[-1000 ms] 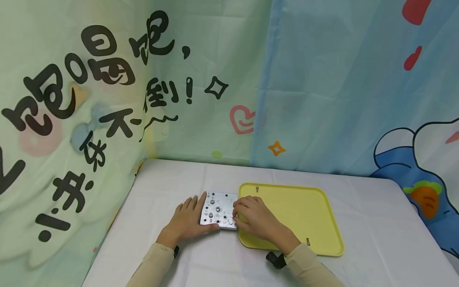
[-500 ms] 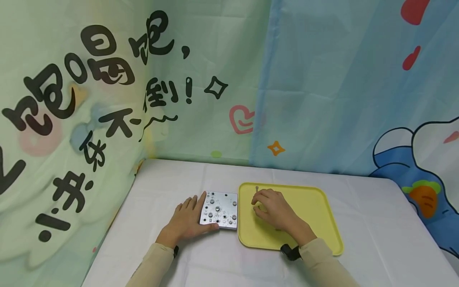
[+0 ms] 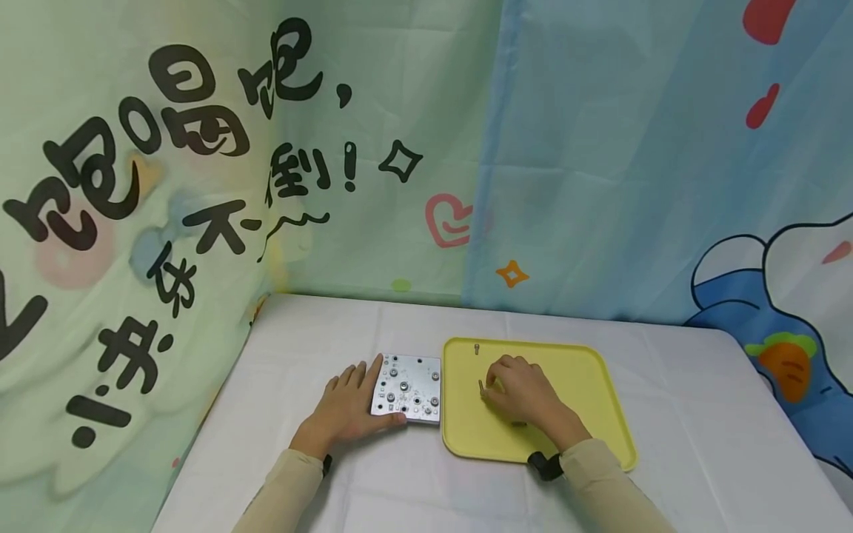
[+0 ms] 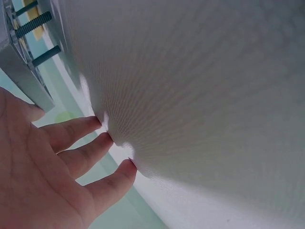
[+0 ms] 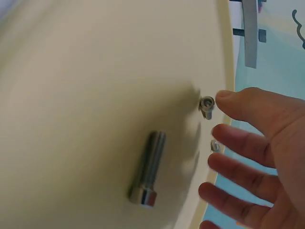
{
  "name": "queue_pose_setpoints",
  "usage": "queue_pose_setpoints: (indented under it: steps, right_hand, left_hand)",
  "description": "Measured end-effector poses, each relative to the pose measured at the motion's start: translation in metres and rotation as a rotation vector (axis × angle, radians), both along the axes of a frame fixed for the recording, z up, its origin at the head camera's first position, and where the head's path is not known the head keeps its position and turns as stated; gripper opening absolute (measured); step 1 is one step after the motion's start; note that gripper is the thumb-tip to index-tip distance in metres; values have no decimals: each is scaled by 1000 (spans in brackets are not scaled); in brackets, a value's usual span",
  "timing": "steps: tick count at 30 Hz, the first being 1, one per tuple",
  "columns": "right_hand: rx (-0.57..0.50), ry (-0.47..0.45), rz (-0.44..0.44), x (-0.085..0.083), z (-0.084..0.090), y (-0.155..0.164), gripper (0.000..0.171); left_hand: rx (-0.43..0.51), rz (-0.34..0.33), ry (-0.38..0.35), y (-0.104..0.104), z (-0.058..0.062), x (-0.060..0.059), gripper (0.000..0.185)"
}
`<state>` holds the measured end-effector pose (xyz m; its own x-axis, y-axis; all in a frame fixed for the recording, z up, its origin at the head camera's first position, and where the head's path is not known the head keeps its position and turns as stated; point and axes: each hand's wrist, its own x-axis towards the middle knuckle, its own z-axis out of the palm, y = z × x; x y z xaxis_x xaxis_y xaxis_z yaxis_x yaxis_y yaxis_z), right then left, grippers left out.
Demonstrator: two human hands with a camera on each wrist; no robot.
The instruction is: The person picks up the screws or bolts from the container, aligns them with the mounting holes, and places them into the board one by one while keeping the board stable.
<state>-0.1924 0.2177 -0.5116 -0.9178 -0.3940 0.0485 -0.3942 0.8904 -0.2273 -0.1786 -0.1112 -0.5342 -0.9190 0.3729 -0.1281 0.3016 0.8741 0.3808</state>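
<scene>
White-clothed tabletop (image 3: 320, 326) set against printed curtains; yellow tray (image 3: 586, 400) lying right of centre toward the tabletop's near edge; square metal plate (image 3: 408, 389), studded with screws and holes, just beside the tray's left edge. Left hand (image 3: 343, 411) resting flat on the tabletop against the plate's left edge, thumb along its near edge, fingers straight, grip released. Right hand (image 3: 526, 396) over the tray's left half, fingers loosely spread in the wrist view, grip released, fingertips at a small screw (image 3: 481, 387); whether they touch it cannot be told. Bolt (image 5: 147, 169) lying on the tray floor near that hand. Another screw (image 3: 477, 348) at the tray's far left corner.
</scene>
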Motion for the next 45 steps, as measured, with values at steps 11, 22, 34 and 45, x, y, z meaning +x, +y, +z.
queue_pose_setpoints:
  steps: [11,22,34,45]
  right_hand:
    - [46,-57,-66,1,-2,-10,25]
    - [69,-24,-65,3,-7,-11,16]
    - [-22,57,-48,5,1,-12,13]
    - [-57,159,2,9,16,-21,12]
  left_hand:
    - [-12,2,2,1,1,0,115]
    - [-10,-2,8,1,0,0,116]
    - [-7,3,2,1,2,1,115]
    - [-6,-1,9,1,0,1,115]
